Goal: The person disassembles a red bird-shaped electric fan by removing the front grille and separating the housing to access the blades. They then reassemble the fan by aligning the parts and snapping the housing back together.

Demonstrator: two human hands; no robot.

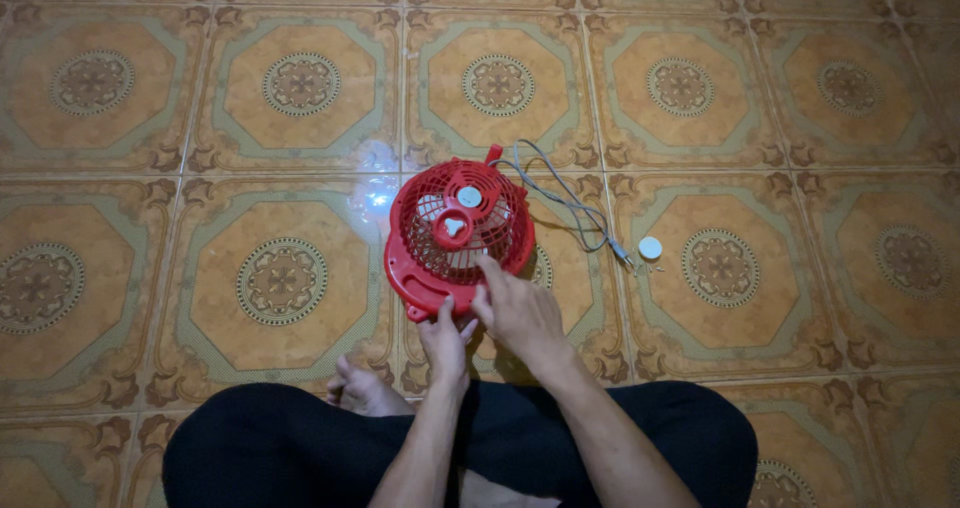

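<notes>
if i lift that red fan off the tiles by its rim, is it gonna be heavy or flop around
Probably light and stiff: the red fan looks like thin plastic grille. Its grey cord lies loose, so it would likely dangle and drag. The grille bars may be fragile.

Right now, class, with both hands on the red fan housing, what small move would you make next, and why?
Probably keep the left hand steadying the rim of the red fan housing while the right hand works at the grille's lower edge. The housing lies flat on the tiled floor, and the grey cable and small white disc lie clear to the right.

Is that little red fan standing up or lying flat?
Lying flat: the red fan rests on the tiled floor, grille facing up, both hands at its near edge.
</notes>
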